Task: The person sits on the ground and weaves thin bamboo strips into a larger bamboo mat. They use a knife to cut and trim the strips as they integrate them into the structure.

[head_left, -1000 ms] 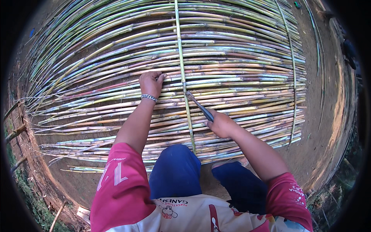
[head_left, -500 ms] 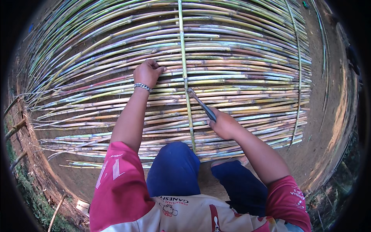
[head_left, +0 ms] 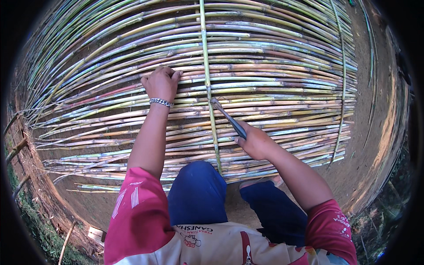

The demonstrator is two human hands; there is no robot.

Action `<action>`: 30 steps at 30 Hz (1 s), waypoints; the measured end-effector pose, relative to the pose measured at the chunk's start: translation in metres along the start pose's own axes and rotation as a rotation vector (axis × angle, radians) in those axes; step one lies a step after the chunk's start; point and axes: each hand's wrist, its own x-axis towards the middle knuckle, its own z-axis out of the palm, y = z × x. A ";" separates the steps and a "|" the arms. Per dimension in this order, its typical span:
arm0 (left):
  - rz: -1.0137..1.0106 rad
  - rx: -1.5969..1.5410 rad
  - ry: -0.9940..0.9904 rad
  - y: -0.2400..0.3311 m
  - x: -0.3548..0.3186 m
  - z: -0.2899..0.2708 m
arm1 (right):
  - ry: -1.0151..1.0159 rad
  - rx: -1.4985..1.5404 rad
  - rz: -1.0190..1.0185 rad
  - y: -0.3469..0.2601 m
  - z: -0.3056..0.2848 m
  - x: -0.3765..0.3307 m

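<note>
Many thin jointed bamboo poles (head_left: 282,84) lie side by side across the ground, green, yellow and purplish. A yellow-green cross pole (head_left: 205,53) runs over them from the far edge to near my knee. My left hand (head_left: 160,83), a chain bracelet on its wrist, rests on the poles left of the cross pole; its fingers curl down and their tips are hidden. My right hand (head_left: 256,141) is closed round a slim metal tool with a dark grip (head_left: 230,119). The tool's small brownish head touches or nearly touches the cross pole; I cannot tell which.
A second cross pole (head_left: 343,70) lies over the right ends of the poles. Loose long strips (head_left: 372,66) lie on the bare soil farther right. Wooden stakes (head_left: 17,148) and an earth edge border the left side. My knee (head_left: 198,192) is close to the near poles.
My left hand has shifted slightly left, and its fingers have turned more downward. The tool stays in my right hand beside the cross pole, with the view shifted a little.
</note>
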 end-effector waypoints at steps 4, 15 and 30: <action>-0.162 0.063 -0.297 -0.001 0.022 -0.021 | -0.015 -0.005 0.003 -0.002 -0.001 0.000; 0.171 -0.091 0.167 0.007 -0.016 0.017 | 0.000 -0.016 0.004 0.004 0.000 0.001; 0.072 0.066 0.129 0.061 0.055 0.047 | -0.078 0.048 0.063 -0.009 -0.011 -0.003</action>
